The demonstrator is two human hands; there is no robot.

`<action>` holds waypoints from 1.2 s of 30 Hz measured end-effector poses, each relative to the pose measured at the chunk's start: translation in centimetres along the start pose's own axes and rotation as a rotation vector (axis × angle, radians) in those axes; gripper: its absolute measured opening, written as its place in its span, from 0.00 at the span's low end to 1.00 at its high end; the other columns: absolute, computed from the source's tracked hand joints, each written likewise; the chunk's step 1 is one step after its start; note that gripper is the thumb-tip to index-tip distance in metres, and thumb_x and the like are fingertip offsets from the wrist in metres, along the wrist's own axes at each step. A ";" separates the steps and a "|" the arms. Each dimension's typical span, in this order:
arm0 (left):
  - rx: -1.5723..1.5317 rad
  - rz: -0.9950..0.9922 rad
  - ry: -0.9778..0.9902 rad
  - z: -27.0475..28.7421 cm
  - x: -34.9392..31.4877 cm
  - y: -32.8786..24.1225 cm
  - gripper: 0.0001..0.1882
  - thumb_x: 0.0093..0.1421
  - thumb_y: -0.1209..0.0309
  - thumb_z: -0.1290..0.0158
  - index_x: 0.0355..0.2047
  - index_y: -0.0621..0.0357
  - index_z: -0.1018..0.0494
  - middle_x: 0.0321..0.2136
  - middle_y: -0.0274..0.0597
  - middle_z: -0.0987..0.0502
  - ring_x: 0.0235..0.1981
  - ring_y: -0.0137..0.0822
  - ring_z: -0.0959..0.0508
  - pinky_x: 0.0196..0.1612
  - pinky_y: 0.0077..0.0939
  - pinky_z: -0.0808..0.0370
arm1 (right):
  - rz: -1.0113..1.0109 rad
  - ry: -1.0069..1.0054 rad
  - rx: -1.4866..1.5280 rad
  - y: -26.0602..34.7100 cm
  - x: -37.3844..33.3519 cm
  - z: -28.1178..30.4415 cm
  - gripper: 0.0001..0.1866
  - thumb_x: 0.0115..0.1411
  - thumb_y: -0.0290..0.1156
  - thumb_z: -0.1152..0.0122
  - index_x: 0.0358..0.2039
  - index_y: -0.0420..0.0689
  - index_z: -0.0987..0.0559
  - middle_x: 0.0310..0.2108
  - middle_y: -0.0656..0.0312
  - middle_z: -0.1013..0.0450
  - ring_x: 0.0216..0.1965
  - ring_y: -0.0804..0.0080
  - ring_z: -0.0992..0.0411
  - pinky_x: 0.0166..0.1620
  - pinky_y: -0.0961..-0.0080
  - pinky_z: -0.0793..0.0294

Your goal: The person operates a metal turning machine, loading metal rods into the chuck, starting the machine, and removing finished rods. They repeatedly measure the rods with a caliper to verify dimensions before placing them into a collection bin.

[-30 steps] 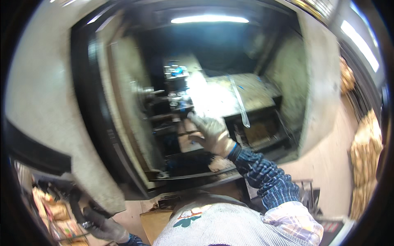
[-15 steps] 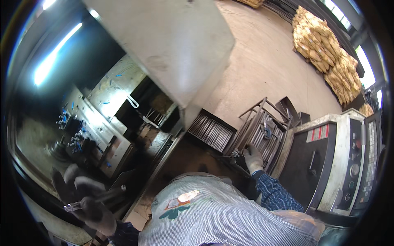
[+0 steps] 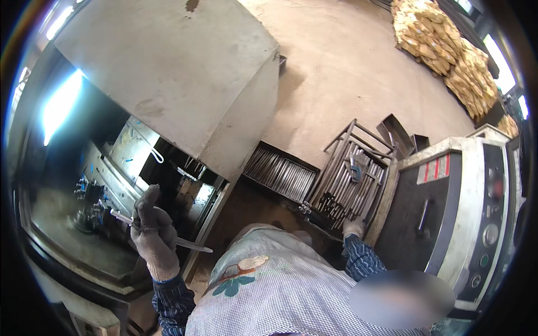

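Note:
My gloved left hand (image 3: 157, 235) is raised beside the open lathe and closed round a slim metal rod (image 3: 193, 245), which sticks out on both sides of the fist. Behind it, inside the machine, are the chuck (image 3: 84, 215) and tool turret, with blue chips scattered about. On the right, my gloved right hand (image 3: 353, 227) is at the near ends of the metal rods (image 3: 339, 190) lying in a frame rack (image 3: 347, 130). Its fingers are mostly hidden, so their grip does not show. A blue-handled tool (image 3: 355, 171) rests on those rods.
A dark tray (image 3: 255, 178) of similar rods adjoins the rack. The grey machine cover (image 3: 179, 67) juts out at upper left. A control panel (image 3: 487, 224) and dark cabinet door (image 3: 420, 218) stand at right. Wrapped tan bundles (image 3: 428, 39) are stacked far right.
My left hand has moved up and right with the rod, away from the machine's lower edge. My right hand has drawn back to the rods' near ends. The view has shifted.

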State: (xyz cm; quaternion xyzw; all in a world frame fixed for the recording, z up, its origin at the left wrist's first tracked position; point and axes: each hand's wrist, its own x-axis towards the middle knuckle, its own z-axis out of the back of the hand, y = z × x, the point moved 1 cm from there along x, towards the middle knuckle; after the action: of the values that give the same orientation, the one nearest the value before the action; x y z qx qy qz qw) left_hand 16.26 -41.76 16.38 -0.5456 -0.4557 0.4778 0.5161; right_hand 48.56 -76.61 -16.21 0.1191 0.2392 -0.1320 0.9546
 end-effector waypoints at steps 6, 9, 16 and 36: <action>-0.116 0.199 -0.036 -0.9 -0.4 0.8 0.27 0.74 0.48 0.57 0.56 0.55 0.23 0.21 0.28 0.30 0.11 0.21 0.42 0.12 0.18 0.46 | 0.611 -0.054 -0.428 -11.0 12.6 -6.1 0.15 0.65 0.36 0.46 0.40 0.40 0.16 0.43 0.44 0.18 0.44 0.45 0.19 0.44 0.53 0.19; -0.202 0.278 -0.023 -1.8 -1.3 -1.0 0.24 0.73 0.49 0.53 0.56 0.54 0.24 0.25 0.28 0.30 0.14 0.20 0.40 0.15 0.18 0.44 | 0.141 -0.057 -0.032 -11.7 14.0 -7.5 0.22 0.60 0.38 0.35 0.47 0.33 0.22 0.47 0.39 0.21 0.47 0.39 0.22 0.50 0.51 0.21; -0.425 0.278 0.005 -1.2 -2.9 -0.8 0.24 0.71 0.50 0.48 0.58 0.54 0.26 0.23 0.26 0.33 0.14 0.18 0.43 0.14 0.16 0.48 | 0.066 -0.103 -0.195 -2.8 2.2 -3.4 0.16 0.72 0.35 0.46 0.51 0.34 0.24 0.48 0.46 0.22 0.48 0.62 0.22 0.49 0.65 0.21; -0.575 0.118 0.113 5.6 -4.5 -1.1 0.26 0.71 0.51 0.48 0.61 0.56 0.28 0.29 0.31 0.23 0.18 0.19 0.34 0.19 0.16 0.35 | 0.375 -0.164 0.334 3.1 -3.0 -4.7 0.15 0.72 0.32 0.45 0.52 0.35 0.24 0.46 0.53 0.23 0.47 0.68 0.24 0.49 0.70 0.22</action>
State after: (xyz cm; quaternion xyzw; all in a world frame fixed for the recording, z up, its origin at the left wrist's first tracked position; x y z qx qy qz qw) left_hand 10.12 -45.41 17.65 -0.7208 -0.5103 0.3272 0.3362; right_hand 44.97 -71.72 -18.30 0.3062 0.1099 0.0003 0.9456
